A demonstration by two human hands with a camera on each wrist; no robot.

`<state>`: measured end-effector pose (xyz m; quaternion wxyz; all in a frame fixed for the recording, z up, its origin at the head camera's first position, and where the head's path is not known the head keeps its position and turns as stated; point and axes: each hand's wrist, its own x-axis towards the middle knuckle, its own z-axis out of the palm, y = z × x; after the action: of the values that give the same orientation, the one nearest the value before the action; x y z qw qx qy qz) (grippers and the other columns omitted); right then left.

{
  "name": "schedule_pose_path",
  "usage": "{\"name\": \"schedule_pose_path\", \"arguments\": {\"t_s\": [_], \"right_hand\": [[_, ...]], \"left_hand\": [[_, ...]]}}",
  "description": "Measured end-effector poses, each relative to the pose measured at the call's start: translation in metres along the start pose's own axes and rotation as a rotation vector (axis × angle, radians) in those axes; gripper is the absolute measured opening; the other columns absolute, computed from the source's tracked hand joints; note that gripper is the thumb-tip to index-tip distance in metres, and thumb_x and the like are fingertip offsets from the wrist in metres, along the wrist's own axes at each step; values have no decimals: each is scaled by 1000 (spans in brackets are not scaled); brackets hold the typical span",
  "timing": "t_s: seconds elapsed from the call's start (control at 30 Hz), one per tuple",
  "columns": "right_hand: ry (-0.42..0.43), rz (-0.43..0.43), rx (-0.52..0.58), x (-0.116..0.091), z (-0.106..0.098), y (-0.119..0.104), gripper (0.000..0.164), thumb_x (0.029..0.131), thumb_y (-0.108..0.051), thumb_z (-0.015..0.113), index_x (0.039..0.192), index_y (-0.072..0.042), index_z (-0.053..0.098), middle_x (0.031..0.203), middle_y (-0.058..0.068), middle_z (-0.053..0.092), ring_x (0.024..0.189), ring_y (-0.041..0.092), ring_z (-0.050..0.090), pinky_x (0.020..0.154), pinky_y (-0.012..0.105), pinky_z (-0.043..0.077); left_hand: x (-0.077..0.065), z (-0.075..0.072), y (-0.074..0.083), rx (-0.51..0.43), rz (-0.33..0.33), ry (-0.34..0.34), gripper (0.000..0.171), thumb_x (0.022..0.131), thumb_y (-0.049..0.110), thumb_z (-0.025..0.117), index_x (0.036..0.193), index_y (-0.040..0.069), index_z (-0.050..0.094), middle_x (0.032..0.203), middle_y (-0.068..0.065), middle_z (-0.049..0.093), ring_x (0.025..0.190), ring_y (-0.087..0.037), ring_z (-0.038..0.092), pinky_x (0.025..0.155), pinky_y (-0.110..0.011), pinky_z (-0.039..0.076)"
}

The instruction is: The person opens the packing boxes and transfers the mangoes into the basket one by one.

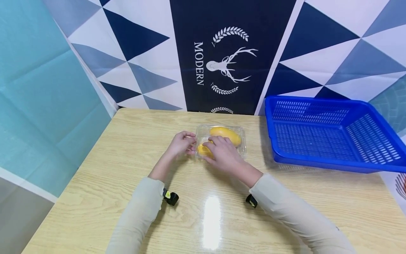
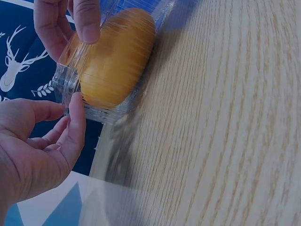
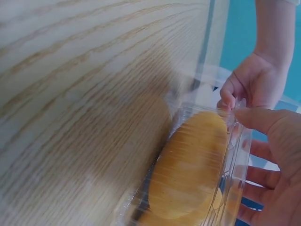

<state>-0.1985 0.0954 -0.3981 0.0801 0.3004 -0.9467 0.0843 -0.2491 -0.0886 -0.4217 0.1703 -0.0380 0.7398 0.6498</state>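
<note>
"To the left of the blue basket [image 1: 317, 161], what is being held?"

"A clear plastic box [image 1: 245, 141], set on the wooden table [image 1: 127, 169]. Two yellow fruits [image 1: 226, 135] are enclosed in it and can be seen through its walls; one is placed closer to the basket than the other."

"And how is the left hand [image 1: 182, 144] used?"

"The edge of the box farthest from the basket is pinched between its thumb and fingertips."

"Is the box gripped by the right hand [image 1: 224, 153] too?"

"Yes. Between the left hand and the basket, its fingers are bent over the top, and its thumb is set against the rim. Whether the lid is fully fastened cannot be told."

"What is hung behind?"

"Higher than the basket and to its left, a dark cloth [image 1: 272, 21] printed with a white deer head [image 1: 219, 66]."
</note>
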Motion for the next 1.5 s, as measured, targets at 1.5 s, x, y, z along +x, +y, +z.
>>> {"name": "schedule_pose_path", "arguments": {"t_s": [1.5], "right_hand": [[279, -321, -386, 6, 14, -2, 21, 81, -22, 64, 85, -1, 62, 78, 9, 61, 71, 22, 59, 57, 29, 53]], "left_hand": [[0, -2, -2, -56, -1, -23, 30, 94, 5, 46, 124, -2, 47, 100, -16, 57, 57, -11, 56, 53, -19, 51]]}}
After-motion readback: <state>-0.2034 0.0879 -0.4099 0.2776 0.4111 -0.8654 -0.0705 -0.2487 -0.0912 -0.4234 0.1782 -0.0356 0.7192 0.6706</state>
